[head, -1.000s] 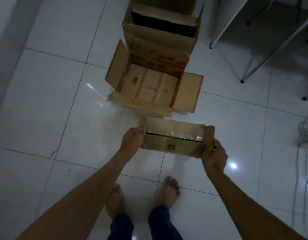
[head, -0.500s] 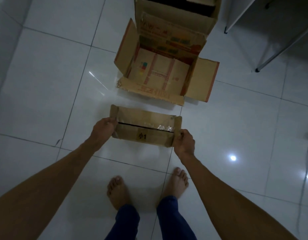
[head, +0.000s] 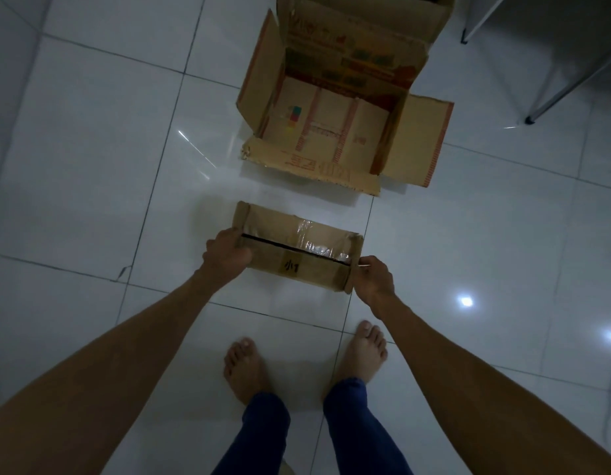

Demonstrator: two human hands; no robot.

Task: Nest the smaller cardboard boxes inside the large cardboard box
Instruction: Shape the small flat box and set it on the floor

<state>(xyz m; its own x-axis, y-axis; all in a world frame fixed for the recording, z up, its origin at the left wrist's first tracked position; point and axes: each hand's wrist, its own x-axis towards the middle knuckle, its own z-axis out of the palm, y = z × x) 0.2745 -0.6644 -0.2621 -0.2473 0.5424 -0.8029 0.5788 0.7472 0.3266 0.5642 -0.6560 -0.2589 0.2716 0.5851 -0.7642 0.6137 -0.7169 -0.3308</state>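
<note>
The small flat brown cardboard box with taped seam [head: 297,250] is held above the white tiled floor [head: 91,166], the left hand [head: 226,257] gripping one end and the right hand [head: 374,279] the other. It is not yet nested: the large open printed cardboard box [head: 335,132] just ahead looks empty. Its near flap [head: 310,166] lies toward the person. Metal furniture legs [head: 564,84] stand well apart.

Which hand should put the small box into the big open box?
Neither alone, probably: left hand and right hand each grip one end of the small box, so both should carry it to the open box.
</note>
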